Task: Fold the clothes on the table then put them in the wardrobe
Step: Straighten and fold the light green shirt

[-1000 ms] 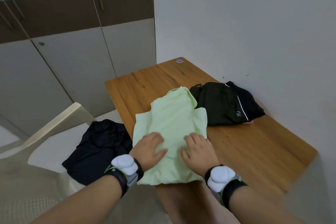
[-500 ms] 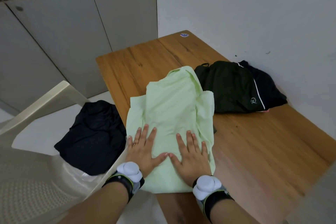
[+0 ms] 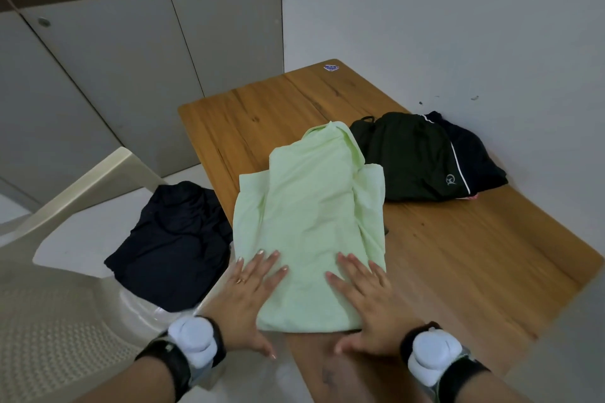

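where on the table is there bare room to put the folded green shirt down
Bare wood lies at the far end of the table, beyond the green shirt up to the sticker, and on the near right, below the dark clothes pile. The middle is crowded: the shirt nearly meets that pile, under both hands.

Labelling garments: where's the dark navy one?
Head view, left: the dark navy garment lies on the beige plastic chair, beside the wooden table's left edge.
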Available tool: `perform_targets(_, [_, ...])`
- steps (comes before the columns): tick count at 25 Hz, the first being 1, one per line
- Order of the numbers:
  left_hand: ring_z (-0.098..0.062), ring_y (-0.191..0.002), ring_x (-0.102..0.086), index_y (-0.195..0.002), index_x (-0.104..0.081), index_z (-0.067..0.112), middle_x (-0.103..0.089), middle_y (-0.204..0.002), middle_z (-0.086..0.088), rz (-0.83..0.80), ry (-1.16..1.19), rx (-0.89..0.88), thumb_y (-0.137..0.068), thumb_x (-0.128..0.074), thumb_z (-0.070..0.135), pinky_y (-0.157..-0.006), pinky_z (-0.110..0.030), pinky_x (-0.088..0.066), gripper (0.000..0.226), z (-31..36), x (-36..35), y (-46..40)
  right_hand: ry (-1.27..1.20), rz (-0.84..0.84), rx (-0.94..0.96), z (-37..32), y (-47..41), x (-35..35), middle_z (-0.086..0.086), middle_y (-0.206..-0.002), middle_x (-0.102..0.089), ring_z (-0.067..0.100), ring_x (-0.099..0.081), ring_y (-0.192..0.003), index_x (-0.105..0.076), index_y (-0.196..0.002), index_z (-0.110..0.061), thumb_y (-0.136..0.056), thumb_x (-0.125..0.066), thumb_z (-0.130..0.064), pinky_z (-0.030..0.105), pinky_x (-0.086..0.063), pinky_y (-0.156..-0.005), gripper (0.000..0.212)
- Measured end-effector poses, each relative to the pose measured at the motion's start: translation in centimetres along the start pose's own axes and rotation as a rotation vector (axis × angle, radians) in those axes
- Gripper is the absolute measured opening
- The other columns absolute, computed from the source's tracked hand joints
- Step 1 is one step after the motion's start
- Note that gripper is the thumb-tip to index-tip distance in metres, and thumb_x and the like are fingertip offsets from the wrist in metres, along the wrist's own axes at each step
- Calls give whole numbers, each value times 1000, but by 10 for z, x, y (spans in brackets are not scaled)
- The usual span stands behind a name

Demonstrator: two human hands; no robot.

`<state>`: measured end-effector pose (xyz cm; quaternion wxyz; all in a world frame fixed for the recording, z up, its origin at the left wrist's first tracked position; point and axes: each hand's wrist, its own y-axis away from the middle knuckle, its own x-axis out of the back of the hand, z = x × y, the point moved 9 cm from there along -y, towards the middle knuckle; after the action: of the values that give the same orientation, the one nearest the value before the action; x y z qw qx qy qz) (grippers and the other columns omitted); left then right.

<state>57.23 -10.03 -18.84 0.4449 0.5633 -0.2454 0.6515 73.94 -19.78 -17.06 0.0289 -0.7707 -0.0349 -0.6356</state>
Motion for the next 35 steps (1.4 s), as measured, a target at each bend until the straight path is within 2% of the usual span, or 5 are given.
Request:
perform_targets(5, [-23,-146,-17,-151,-12,21,-16,-159,-6,-130,-295,-91,-85,-58,25,-114,-43,8,81,16,17,-18,-22,-178,-21,-2,-17,6,5,-136,-55,22,-54,-123,-50,-133,-21,-87,-45,-26,37,-34,-108,46])
perform_targets(8, [-7,-147,0,-149,-19,28,-5,-159,10,-303,-168,-112,-92,-20,29,-115,-36,17,57,12,36,-15,-111,-239,-69,-2,-26,38,-4,-120,-62,15,-53,-116,-56,-120,-23,-97,-39,-27,29,-1,-116,28])
perform_targets(16, [-3,-88,-67,-90,-69,31,-72,-92,14,-463,653,27,-77,-73,37,-85,-20,-52,16,0,157,-54,-471,-510,-186,27,-77,133,4,-93,-64,19,-58,-91,-64,-87,-13,-92,-56,-24,35,-45,-89,14])
perform_targets(26, [-34,-96,-62,-106,-63,8,-65,-108,-14,771,-29,239,-88,-44,8,-93,-41,-45,26,-30,248,-159,54,-121,-587,133,-200,141,4,-110,-64,26,-56,-108,-57,-104,-18,-97,-36,-30,43,-30,-106,25])
perform_targets(35, [-17,-148,3,-151,1,31,4,-160,4,106,30,375,-96,-17,53,-118,-49,3,62,-39,71,-185,158,259,-371,68,-185,83,9,-150,-37,28,-31,-141,-43,-140,-25,-89,-18,-50,58,1,-109,62])
